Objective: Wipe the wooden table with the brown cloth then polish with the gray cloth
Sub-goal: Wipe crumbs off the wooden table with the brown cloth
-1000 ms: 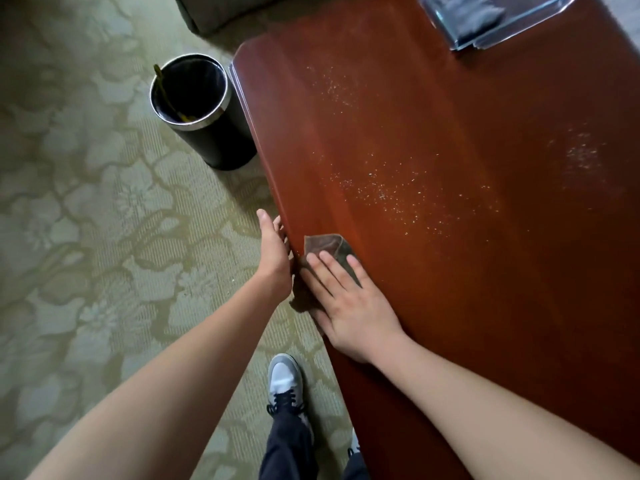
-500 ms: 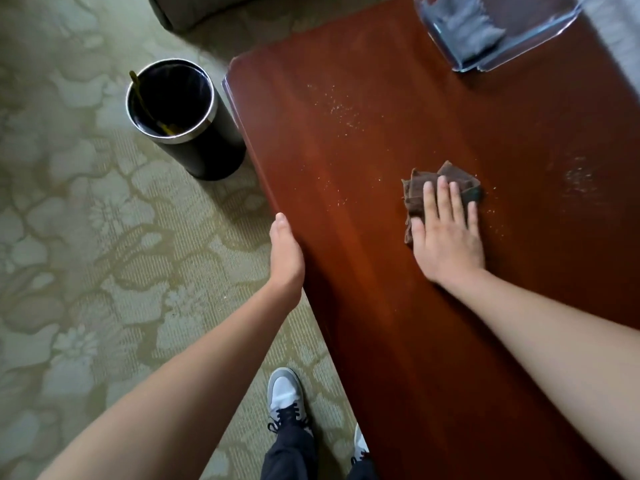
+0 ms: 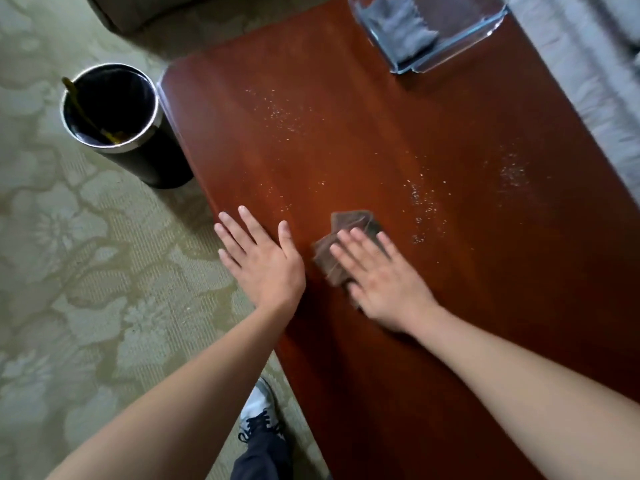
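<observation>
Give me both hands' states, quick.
Left hand: open, fingers spread, holding nothing.
Right hand: open, flat, pressing the folded brown cloth onto the red-brown wooden table.

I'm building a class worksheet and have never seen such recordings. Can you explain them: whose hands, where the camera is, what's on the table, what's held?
No machine here: a person works with bare hands. Every picture comes from one wide-angle camera worn on the head, looking down. The right hand presses a brown cloth flat on the wooden table with straight fingers; nothing is gripped. The left hand lies open at the table's edge. Pale crumbs dot the wood. At the far end a glass dish holds a gray cloth. A black bin stands on the carpet beside the table.
</observation>
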Demonstrator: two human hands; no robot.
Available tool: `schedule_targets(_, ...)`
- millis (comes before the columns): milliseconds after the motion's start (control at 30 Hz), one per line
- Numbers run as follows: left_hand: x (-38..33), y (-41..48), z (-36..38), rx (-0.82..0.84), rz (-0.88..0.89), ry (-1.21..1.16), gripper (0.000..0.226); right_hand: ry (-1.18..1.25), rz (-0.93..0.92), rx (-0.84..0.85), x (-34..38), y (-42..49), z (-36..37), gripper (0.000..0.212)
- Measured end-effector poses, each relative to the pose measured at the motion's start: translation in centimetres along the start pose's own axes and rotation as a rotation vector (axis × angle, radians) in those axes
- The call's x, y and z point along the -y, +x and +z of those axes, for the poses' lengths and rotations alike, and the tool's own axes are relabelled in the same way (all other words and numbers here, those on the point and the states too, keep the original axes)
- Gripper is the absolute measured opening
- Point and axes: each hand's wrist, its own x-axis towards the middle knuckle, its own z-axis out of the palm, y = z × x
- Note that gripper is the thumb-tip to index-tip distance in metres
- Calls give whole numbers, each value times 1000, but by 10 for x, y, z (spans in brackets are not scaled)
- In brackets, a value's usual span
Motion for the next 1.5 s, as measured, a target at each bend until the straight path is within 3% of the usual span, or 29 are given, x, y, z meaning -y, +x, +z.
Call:
schedule_targets(100, 5, -11, 14, -19, 146, 181, 75, -16, 196, 30, -76, -22, -3, 71)
schedule_targets(200, 5, -10, 18, -34, 152, 206, 75, 25, 415, 94, -146, -29, -15, 70)
schedule_targets(300, 5, -14, 17, -47, 245, 251, 74, 50, 508, 116, -178, -27, -27, 67)
schedule_targets(367, 5, -17, 17, -34, 407, 294, 71, 49, 462, 98, -168, -24, -30, 67)
schedule_targets(533, -35, -31, 28, -35, 618, 189, 67, -17, 8, 29, -94, -55, 2, 70)
schedule_targets(700, -119, -37, 59, 10, 738, 74, 63, 18, -102, -20, -108, -86, 19, 68)
schedule_targets(833, -180, -46, 87, 41, 757, 68, 64, -41, 122, -40, -188, -94, 20, 70)
schedule_targets(1033, -219, -71, 119, 33, 713, 153, 66, 117, 670, -6, -316, -121, 8, 67)
schedule_targets(1167, -220, -70, 123, 15, 704, 199, 66, 181, 885, -38, -325, -119, 7, 66)
schedule_targets(1267, -220, -71, 125, 16, 698, 207, 65, 124, 738, -101, -280, -120, 14, 70)
schedule_targets(1400, -221, -70, 125, 16, 687, 244, 65, 34, 260, -65, -223, -147, 25, 73)
schedule_targets(1500, -225, -71, 127, 25, 693, 302, 66, -28, -45, -16, -240, -155, 29, 73)
